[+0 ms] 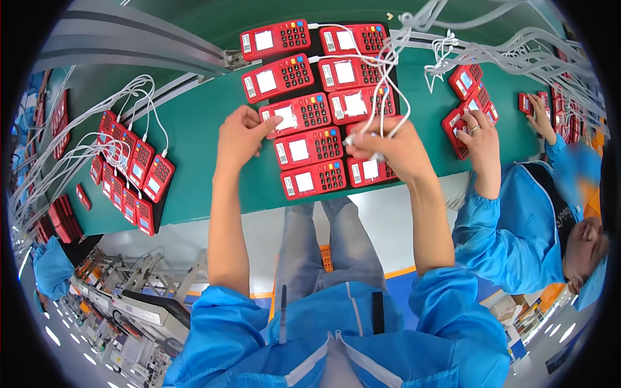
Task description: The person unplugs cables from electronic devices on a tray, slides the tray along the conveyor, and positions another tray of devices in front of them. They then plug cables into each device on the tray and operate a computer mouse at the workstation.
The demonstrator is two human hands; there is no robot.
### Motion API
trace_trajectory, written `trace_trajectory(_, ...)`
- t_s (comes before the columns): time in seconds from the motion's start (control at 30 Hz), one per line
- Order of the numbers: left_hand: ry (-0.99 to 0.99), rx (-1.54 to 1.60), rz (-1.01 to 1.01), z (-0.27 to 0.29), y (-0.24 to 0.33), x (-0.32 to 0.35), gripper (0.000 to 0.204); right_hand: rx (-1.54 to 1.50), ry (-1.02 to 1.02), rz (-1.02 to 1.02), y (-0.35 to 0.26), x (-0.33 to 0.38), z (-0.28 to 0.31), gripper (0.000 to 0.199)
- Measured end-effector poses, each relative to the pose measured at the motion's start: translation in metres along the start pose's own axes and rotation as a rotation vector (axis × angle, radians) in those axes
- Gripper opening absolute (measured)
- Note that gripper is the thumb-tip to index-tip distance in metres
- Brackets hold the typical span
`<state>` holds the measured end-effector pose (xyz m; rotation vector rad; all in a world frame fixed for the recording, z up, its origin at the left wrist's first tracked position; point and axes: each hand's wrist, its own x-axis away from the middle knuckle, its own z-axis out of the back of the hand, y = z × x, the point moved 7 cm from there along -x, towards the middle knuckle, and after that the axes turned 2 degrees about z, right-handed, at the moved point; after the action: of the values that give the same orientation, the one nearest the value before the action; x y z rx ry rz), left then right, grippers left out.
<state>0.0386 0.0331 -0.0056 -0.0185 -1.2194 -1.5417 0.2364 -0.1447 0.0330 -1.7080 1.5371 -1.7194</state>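
Observation:
Two columns of red handheld payment terminals with keypads lie before me on the green bench; one is the top left terminal (276,40). My left hand (240,137) has its fingers curled and its thumb over the left edge of the third terminal down (315,111), whose screen carries a crinkled film. Closed around several white charging cables (388,97), my right hand (396,147) is above the right column and partly covers its lower terminals. White plugs poke out by its fingers. The upper two left terminals each have a white cable plugged in at the right end.
Cabled red terminals (132,158) stand in rows on the left of the green bench (207,142). Hanging white cables (511,55) cross the upper right. A co-worker's hand (482,139) touches terminals at the right, and another hand is farther off. A metal post (139,39) rises upper left.

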Motion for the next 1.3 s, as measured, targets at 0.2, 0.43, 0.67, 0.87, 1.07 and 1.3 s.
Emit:
trace_trajectory(0.2, -0.138, 0.191, 0.013, -0.002, -0.018, -0.004, 0.033, 0.124, 0.209, 0.229, -0.006, -0.040, -0.009, 0.015)
trace_trajectory(0.43, -0.238, 0.155, -0.021, -0.003, -0.013, -0.005, 0.033, -0.103, 0.226, 0.184, 0.011, -0.054, -0.019, 0.017)
trace_trajectory(0.67, -0.297, 0.080, -0.049, 0.000, -0.010, -0.005, 0.031, -0.174, 0.246, 0.259, 0.010, -0.053, -0.035, 0.017)
trace_trajectory(0.87, -0.294, 0.149, -0.062, -0.002, -0.012, -0.007, 0.034, -0.185, 0.340, 0.315, 0.010, -0.046, -0.044, 0.016)
trace_trajectory(1.07, -0.275, 0.167, -0.065, -0.002, -0.013, -0.008, 0.035, -0.228, 0.370, 0.380, 0.011, -0.048, -0.049, 0.016)
trace_trajectory(1.3, -0.167, 0.177, -0.025, -0.005, -0.018, -0.003, 0.037, 0.305, 0.364, 0.201, -0.015, -0.007, -0.028, 0.024)
